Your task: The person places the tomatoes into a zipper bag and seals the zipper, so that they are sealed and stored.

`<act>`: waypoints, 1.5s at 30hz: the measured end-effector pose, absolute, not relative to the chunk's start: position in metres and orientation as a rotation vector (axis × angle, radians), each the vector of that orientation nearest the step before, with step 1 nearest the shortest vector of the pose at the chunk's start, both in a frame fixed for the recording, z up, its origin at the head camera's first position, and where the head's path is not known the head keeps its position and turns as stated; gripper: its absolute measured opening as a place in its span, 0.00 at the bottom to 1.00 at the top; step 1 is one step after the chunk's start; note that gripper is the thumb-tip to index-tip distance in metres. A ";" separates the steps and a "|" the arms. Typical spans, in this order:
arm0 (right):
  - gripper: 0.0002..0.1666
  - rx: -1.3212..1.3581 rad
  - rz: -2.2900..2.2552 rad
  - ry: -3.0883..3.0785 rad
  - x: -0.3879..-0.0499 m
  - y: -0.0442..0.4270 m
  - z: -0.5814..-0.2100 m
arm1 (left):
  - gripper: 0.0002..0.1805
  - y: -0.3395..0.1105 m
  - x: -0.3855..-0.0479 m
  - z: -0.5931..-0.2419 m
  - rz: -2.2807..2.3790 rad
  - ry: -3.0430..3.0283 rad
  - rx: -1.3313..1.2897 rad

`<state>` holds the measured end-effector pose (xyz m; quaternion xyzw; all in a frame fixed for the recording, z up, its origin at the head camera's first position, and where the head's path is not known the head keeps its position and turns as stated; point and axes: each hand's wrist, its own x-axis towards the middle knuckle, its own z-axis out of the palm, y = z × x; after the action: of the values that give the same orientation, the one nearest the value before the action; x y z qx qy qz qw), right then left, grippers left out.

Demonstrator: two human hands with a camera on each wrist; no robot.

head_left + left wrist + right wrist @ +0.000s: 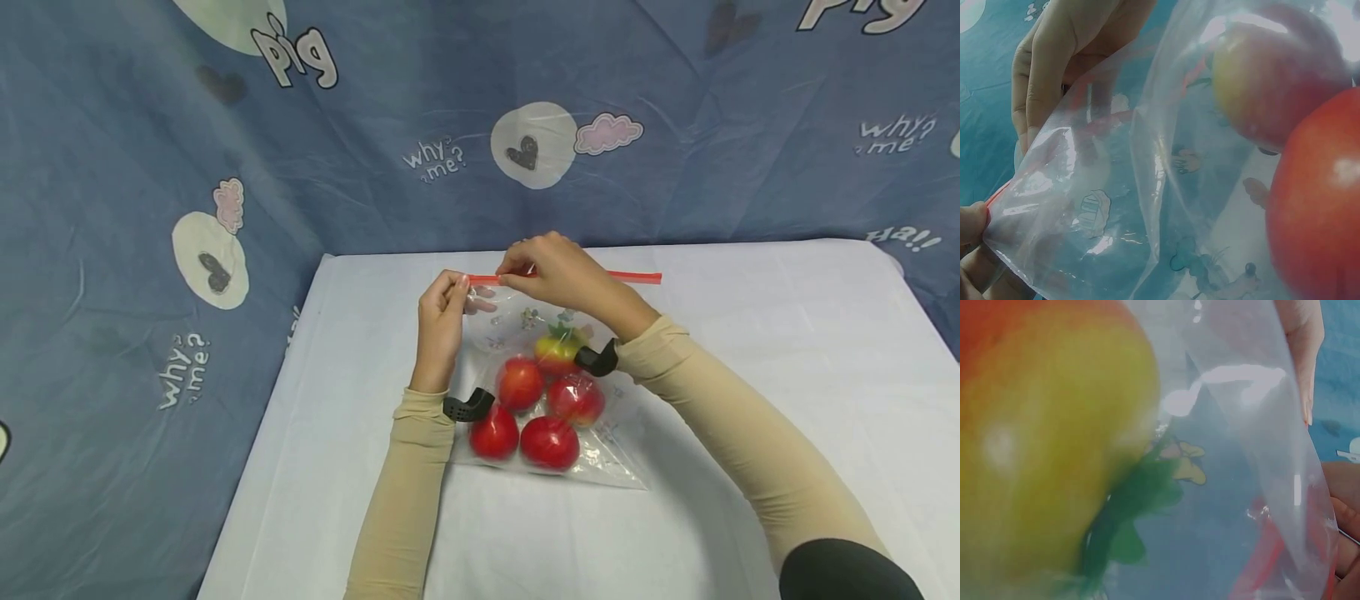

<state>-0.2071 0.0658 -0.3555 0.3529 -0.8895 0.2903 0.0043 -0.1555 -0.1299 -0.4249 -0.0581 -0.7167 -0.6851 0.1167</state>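
A clear zip bag (611,454) with a red zip strip (636,277) along its top lies on the white table. Inside it are several red fruits (550,442) and one yellow-and-red fruit (555,353) with green leaves. My left hand (441,325) pinches the bag's top left corner between thumb and fingers. Just right of it, my right hand (558,271) pinches the red strip left of its middle. In the left wrist view the thumb and fingers (971,225) hold the bag's corner. Leaves and yellow skin fill much of the right wrist view.
The white-covered table (787,333) extends on both sides of the bag. A blue printed curtain (420,75) hangs behind the table and along its left side. Black wrist mounts (469,406) sit over the bag, near the fruits.
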 end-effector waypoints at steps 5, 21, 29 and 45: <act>0.07 1.094 0.936 -2.795 -0.207 0.069 -0.357 | 0.17 -0.130 -0.156 -0.426 -1.987 -2.111 -0.170; 0.07 1.066 1.028 -2.802 -0.207 0.082 -0.361 | 0.16 -0.131 -0.155 -0.425 -1.988 -2.114 -0.147; 0.07 1.073 1.043 -2.790 -0.206 0.087 -0.361 | 0.15 -0.131 -0.155 -0.425 -1.997 -2.102 -0.148; 0.07 1.069 1.050 -2.817 -0.206 0.097 -0.360 | 0.16 -0.132 -0.156 -0.425 -2.012 -2.081 -0.149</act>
<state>-0.2062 0.0968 -0.3596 0.3348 -0.8826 0.3291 -0.0244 -0.1560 -0.1316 -0.4253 -0.0511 -0.7128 -0.6889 0.1213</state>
